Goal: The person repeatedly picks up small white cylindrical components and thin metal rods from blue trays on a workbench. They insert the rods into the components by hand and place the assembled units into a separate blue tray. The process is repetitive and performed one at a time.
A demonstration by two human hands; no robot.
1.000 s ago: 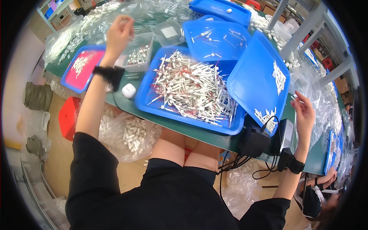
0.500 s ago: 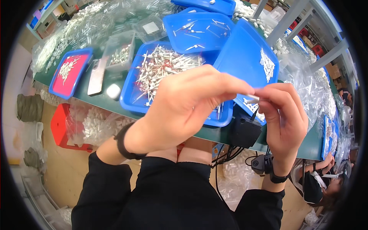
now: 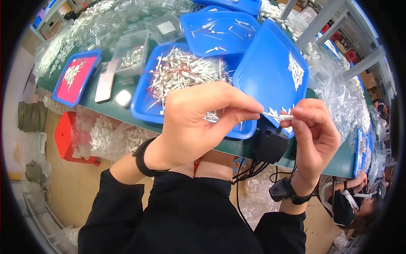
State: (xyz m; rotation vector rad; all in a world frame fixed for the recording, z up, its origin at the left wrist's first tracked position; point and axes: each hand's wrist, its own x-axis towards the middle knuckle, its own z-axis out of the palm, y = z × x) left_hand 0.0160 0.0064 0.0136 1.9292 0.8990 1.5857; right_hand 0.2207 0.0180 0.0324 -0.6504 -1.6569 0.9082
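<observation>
Between my hands is a small white plastic stick (image 3: 286,117), thicker toward the right and thin toward the left. My left hand (image 3: 203,118) pinches the thin left end between thumb and forefinger. My right hand (image 3: 315,131) grips the thicker end in its fingertips. Behind my left hand, a blue tray (image 3: 139,99) holds a heap of similar white sticks (image 3: 182,67) with some red among them. Under the right side of the pinch leans another blue tray (image 3: 264,63), with white pieces (image 3: 295,72) gathered along its right side and bottom corner.
A shallow blue tray (image 3: 198,36) with a few sticks lies farther back. To the left are a clear box (image 3: 141,46), a phone (image 3: 105,82), a white case (image 3: 123,98) and a pink-lined tray (image 3: 86,78). A black device (image 3: 272,146) with cables hangs at the table edge.
My hands have drawn slightly apart, and the left has shifted a little left. More of the white stick shows between the fingertips. My right hand has moved slightly down.
</observation>
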